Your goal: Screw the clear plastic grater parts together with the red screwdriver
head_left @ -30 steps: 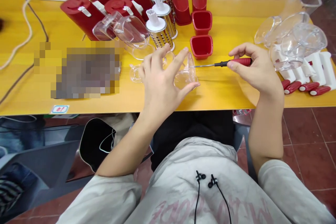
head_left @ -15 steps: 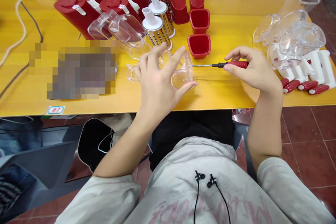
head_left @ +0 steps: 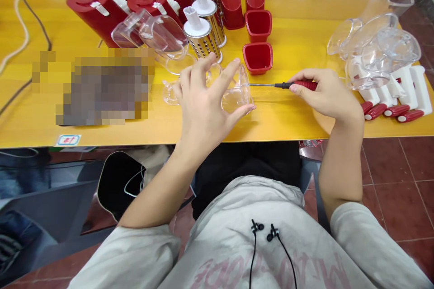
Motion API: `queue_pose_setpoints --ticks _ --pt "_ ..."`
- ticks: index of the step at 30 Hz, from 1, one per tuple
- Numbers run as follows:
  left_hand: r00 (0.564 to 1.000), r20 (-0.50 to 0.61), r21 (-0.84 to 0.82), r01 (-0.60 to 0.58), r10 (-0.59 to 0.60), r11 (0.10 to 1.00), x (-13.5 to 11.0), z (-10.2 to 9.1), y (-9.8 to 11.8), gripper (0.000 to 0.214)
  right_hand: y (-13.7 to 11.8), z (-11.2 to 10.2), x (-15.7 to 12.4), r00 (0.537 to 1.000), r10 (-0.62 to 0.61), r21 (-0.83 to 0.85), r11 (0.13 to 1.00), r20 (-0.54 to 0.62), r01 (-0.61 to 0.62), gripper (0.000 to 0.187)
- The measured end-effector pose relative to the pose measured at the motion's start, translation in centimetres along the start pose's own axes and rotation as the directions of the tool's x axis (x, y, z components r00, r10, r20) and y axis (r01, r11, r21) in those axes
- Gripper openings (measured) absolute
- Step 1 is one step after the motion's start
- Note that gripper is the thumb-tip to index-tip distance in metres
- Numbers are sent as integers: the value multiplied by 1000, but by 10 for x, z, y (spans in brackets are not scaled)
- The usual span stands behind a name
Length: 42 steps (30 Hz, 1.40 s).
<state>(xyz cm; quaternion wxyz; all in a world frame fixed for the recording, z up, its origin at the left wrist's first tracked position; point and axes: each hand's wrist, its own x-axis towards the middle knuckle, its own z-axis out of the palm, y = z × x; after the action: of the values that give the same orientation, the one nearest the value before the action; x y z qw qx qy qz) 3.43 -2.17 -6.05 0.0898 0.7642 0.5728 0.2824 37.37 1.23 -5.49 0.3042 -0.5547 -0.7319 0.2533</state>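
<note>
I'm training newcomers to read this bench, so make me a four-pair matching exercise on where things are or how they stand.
Column one:
1. screwdriver
2. clear piece at the screwdriver's tip
3. perforated metal drums
4. white-and-red handles

Column two:
A. upright, with white tops
B. at the right end of the table
C. held in the right hand
D. under the spread fingers of the left hand

Right pairs: 1-C, 2-D, 3-A, 4-B.
</note>
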Motion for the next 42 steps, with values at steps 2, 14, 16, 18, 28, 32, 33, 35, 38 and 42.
queue_pose_setpoints --ticks 2,14,16,18,28,32,33,35,38,42 --pt "1000 -7 12 -6 6 1000 0 1 -1 99 1 -1 0 999 -33 6 999 -27 33 15" --pt "1000 -18 22 -24 25 999 0 2 -4 100 -1 3 0 984 -177 -142 974 -1 175 19" --pt "1000 -9 13 -21 21 1000 0 2 -4 102 -4 1 0 989 -149 -142 978 17 150 19" --pt "1000 -14 4 -26 26 1000 0 3 -4 101 -5 0 -1 991 -133 -131 982 21 134 18" --pt "998 -40 16 -42 42 999 -1 3 -7 99 -5 -2 -3 993 -115 -23 993 15 115 19" --pt "998 -36 12 -41 42 999 -1 4 -8 101 -6 -3 -2 992 -118 -39 992 -35 117 22" --pt "999 -35 12 -42 42 999 -1 4 -8 101 -6 -4 -2 993 -112 -42 993 -36 111 21" --pt "998 -35 12 -43 43 999 -1 4 -9 101 -8 -5 -2 995 -92 -43 995 -27 90 20" --pt "998 -39 5 -41 41 999 -1 4 -8 101 -10 -5 -4 998 -62 -42 997 -11 62 18" --pt "999 -26 -15 -25 25 1000 -1 3 -6 99 -10 -5 -3 997 -74 -41 996 -13 73 15"
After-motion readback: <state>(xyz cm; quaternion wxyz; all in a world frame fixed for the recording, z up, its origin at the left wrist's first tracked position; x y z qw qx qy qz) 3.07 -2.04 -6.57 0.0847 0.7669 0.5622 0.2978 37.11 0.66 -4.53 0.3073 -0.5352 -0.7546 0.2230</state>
